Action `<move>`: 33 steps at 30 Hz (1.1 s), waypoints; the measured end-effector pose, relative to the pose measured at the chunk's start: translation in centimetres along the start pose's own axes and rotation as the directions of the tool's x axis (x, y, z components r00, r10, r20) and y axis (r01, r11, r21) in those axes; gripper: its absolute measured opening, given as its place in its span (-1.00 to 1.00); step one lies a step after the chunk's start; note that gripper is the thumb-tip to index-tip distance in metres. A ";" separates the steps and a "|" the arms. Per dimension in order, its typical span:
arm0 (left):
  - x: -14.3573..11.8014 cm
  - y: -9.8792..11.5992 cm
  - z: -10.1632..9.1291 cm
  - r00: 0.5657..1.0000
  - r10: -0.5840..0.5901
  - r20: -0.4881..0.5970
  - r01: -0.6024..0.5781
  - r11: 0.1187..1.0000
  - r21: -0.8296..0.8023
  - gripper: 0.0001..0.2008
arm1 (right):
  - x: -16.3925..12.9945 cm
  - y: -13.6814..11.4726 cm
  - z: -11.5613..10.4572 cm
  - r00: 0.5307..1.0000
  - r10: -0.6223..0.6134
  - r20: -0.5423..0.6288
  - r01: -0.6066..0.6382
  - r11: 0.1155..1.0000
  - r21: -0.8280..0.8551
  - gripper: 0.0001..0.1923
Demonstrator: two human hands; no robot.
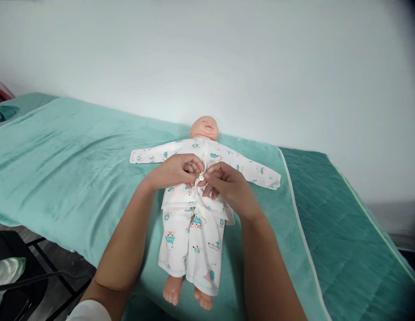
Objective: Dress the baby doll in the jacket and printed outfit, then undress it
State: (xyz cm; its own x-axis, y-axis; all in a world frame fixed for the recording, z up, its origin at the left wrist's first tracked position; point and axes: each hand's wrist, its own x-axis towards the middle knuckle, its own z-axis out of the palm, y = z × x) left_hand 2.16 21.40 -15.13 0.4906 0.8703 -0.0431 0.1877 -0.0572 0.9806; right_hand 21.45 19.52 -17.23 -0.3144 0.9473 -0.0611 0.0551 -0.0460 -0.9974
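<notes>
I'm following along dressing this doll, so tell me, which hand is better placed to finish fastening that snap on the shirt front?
Probably the right hand: its fingertips pinch the small snap at the doll's chest. The left hand meets it there, fingers curled on the shirt edge beside the snap, better placed to steady the fabric.
</notes>
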 end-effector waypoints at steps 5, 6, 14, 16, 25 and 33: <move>-0.1 -0.2 -0.6 0.997 0.001 0.078 0.003 0.999 -0.050 -0.78 | -0.1 -0.2 0.0 0.999 0.033 0.019 -0.032 0.997 -0.071 -0.74; -0.2 -0.2 -0.7 0.996 -0.002 0.093 0.007 0.999 -0.053 -0.78 | -0.1 -0.2 0.0 0.999 0.037 0.016 -0.036 0.996 -0.084 -0.75; -0.4 -0.4 -1.0 0.999 0.037 0.013 -0.037 0.999 -0.017 -0.84 | -0.1 0.0 0.0 0.989 -0.079 -0.127 0.081 0.997 0.017 -0.80; 0.0 -1.2 -1.3 0.980 0.111 -0.164 -0.105 0.993 0.046 -0.88 | 0.0 0.3 0.0 0.930 -0.218 -0.294 0.237 0.971 0.030 -0.84; 2.7 -6.6 -3.1 0.755 0.458 -0.468 0.139 0.587 0.798 -0.64 | 2.9 4.8 -2.3 0.793 -0.470 -0.388 0.271 0.842 -0.467 -0.55; -1.5 -9.7 -3.9 0.777 0.290 -0.559 0.435 0.394 0.810 -0.34 | 4.0 9.9 -8.0 0.800 -0.503 -0.328 0.012 0.559 -0.829 -0.40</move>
State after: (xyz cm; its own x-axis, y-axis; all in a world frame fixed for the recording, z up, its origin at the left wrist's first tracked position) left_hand -3.68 22.59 -23.89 -0.0396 0.9328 0.3582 0.9764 -0.0400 0.2122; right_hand 28.31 25.35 -27.07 0.0313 0.8849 0.4648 0.8128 0.2481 -0.5271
